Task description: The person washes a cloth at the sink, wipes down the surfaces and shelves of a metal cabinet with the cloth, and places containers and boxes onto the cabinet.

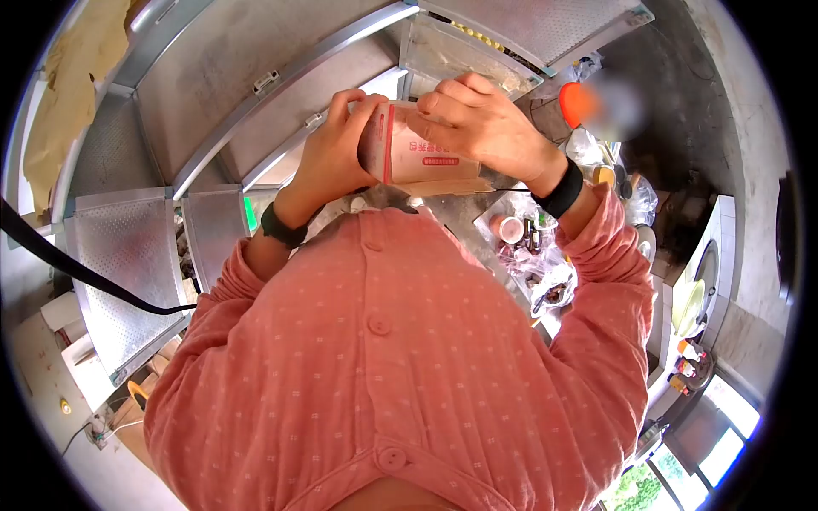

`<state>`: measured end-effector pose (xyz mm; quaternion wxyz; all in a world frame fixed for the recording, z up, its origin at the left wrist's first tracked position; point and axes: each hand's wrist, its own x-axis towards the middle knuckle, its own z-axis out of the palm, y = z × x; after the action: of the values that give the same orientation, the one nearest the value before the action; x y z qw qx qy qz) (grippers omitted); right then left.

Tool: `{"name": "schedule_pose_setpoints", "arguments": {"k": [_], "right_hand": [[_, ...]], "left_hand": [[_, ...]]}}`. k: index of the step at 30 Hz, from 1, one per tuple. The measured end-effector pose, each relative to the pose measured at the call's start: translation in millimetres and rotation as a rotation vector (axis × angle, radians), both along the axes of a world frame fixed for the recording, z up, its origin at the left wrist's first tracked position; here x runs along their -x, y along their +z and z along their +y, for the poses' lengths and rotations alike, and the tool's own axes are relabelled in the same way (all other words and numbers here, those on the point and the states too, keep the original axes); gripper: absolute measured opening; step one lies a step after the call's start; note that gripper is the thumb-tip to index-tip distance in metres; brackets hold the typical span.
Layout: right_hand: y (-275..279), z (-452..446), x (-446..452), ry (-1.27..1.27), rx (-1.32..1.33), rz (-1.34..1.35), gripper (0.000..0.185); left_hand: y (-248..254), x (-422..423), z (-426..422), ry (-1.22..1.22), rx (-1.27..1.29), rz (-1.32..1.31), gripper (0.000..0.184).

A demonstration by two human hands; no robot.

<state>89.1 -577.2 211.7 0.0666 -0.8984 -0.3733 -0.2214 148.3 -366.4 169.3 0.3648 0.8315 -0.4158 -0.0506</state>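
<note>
A white and pink cardboard box (439,167) with red printed characters is held up in front of the chest. My left hand (336,146) grips the box's left end, with the thumb and fingers around its edge. Over the upper right part of the box lies my right hand (477,122), its fingers curled against the top. A brownish flap sticks out along the box's lower edge. What is inside the box is hidden.
Open metal cabinet doors (119,272) stand at the left and a metal panel (588,30) at the top. Plastic bags with jars (509,228) lie below right. A blurred orange object (576,106) is at the upper right. A black cable (94,281) crosses the left.
</note>
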Motion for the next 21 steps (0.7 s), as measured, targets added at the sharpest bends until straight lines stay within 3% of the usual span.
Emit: {"name": "schedule_pose_setpoints", "arguments": {"k": [5,7,11,13,21], "right_hand": [[-0.8,3.0,-14.0,-0.011,-0.092,0.064,0.021],[-3.6,4.9,-19.5,-0.11,-0.334,0.237,0.012],[-7.4,10.4,-25.0,-0.149,-0.518,0.301,0.008],[-8.8,13.0,-25.4,-0.237,-0.805,0.456,0.006],[-16.4,6.4,-30.3,-0.495,-0.902,0.675,0.013]], "left_hand": [[3.1,-1.4,-0.2,-0.036,-0.01,0.0,0.077],[-0.6,-3.2,-1.0,-0.005,0.042,0.001,0.077],[2.2,-7.9,-2.4,-0.023,0.055,0.014,0.078],[3.6,-10.8,-2.8,-0.038,0.022,0.023,0.078],[6.4,-17.2,-10.3,-0.085,-0.033,0.063,0.078]]}}
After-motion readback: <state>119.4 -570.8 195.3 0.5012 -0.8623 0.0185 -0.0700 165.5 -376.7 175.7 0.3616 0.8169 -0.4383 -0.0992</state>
